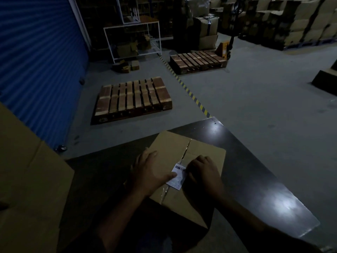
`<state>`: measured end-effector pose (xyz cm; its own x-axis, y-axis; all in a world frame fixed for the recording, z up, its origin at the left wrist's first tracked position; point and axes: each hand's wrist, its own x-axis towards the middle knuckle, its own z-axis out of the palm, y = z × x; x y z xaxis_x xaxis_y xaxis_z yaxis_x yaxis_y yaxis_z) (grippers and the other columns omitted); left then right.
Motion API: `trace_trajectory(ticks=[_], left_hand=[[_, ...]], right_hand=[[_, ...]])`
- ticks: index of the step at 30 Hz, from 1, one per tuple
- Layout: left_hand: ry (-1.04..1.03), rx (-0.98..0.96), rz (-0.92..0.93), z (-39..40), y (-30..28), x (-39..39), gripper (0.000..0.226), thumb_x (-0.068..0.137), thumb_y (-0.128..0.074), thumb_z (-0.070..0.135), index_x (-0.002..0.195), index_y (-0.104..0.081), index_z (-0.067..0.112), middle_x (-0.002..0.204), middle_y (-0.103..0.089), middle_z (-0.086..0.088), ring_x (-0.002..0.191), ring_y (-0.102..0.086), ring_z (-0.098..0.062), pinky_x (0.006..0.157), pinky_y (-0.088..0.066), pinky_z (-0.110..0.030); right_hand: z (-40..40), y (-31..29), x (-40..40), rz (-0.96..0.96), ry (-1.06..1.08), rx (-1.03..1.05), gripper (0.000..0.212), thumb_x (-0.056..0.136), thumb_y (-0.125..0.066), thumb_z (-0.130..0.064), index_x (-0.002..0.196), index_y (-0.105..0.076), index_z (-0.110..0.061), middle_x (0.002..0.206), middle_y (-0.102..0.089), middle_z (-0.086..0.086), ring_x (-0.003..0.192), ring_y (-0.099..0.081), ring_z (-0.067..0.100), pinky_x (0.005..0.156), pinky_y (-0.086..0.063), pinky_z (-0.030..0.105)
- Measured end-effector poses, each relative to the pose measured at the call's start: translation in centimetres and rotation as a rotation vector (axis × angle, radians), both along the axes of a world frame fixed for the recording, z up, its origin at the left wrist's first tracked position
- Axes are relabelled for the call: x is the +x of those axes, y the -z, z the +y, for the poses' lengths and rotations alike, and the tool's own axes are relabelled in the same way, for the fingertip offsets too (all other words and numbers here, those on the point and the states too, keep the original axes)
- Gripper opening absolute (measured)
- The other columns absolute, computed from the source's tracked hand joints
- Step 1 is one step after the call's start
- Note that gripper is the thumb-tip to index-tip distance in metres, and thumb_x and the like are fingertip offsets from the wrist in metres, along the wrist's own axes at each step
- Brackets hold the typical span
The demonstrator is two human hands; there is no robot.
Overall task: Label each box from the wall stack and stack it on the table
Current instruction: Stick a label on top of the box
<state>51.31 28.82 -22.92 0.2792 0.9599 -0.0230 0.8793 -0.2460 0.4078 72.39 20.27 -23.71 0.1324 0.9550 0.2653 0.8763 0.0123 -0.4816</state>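
Box: a cardboard box point(184, 172) sits on the dark table point(255, 179) in the lower middle of the frame, its taped seam running from near edge to far edge.
Label: a white barcode label point(177, 177) lies across that seam, between the two hands, its long axis roughly along the seam.
Left hand: the left hand point(151, 172) lies flat on the box top, thumb pressing the label's left edge.
Right hand: the right hand point(204, 172) has curled fingers at the label's right edge; whether it pinches the label or presses it, I cannot tell.
Nearer hand: both touch it.
Likely step: smoothing the label down.
Side stack: more cardboard point(27, 179) fills the lower left.
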Motion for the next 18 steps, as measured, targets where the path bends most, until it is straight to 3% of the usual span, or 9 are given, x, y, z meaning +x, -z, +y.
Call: trace_trajectory(ticks=[2, 4, 8, 15, 18], left_hand=[[-0.006, 0.016, -0.029, -0.2, 0.2, 0.0, 0.122, 0.054, -0.052, 0.103, 0.156, -0.036, 0.038, 0.174, -0.009, 0.008, 0.158, -0.018, -0.024, 0.126, -0.021, -0.056], [-0.016, 0.032, -0.055, -0.2, 0.2, 0.1, 0.121, 0.052, -0.053, 0.102, 0.153, -0.040, 0.037, 0.174, -0.012, 0.008, 0.157, -0.019, -0.024, 0.126, -0.021, -0.055], [-0.028, 0.052, -0.074, -0.3, 0.2, -0.1, 0.121, 0.047, -0.049, 0.104, 0.149, -0.044, 0.038, 0.173, -0.015, 0.008, 0.156, -0.022, -0.023, 0.124, -0.024, -0.052], [-0.014, 0.040, -0.099, -0.4, 0.1, 0.0, 0.108, 0.059, -0.070, 0.093, 0.149, -0.044, 0.037, 0.174, -0.013, 0.008, 0.157, -0.020, -0.023, 0.125, -0.024, -0.053], [-0.011, 0.041, -0.109, -0.4, 0.0, 0.0, 0.109, 0.058, -0.068, 0.093, 0.148, -0.045, 0.037, 0.174, -0.014, 0.007, 0.157, -0.021, -0.023, 0.125, -0.023, -0.052]], right_hand=[[0.2, 0.0, -0.2, -0.006, -0.004, -0.003, 0.044, 0.085, -0.039, -0.057, 0.105, -0.069, -0.031, 0.101, -0.054, -0.011, 0.092, -0.041, 0.009, 0.079, -0.037, 0.033], [0.5, -0.1, -0.5, -0.048, 0.001, -0.014, 0.036, 0.088, -0.048, -0.052, 0.112, -0.068, -0.035, 0.106, -0.056, -0.009, 0.097, -0.045, 0.013, 0.078, -0.032, 0.033], [1.2, -0.6, -1.5, -0.069, 0.035, -0.046, 0.020, 0.090, -0.063, -0.041, 0.108, -0.068, -0.035, 0.107, -0.055, -0.008, 0.104, -0.047, 0.016, 0.078, -0.022, 0.032], [1.1, -0.6, -1.3, -0.046, 0.020, -0.044, 0.020, 0.088, -0.066, -0.039, 0.108, -0.070, -0.038, 0.109, -0.055, -0.009, 0.105, -0.045, 0.015, 0.081, -0.026, 0.033], [1.1, -0.6, -1.3, -0.028, 0.014, -0.038, 0.021, 0.089, -0.066, -0.038, 0.110, -0.070, -0.038, 0.109, -0.055, -0.009, 0.104, -0.044, 0.014, 0.081, -0.026, 0.033]])
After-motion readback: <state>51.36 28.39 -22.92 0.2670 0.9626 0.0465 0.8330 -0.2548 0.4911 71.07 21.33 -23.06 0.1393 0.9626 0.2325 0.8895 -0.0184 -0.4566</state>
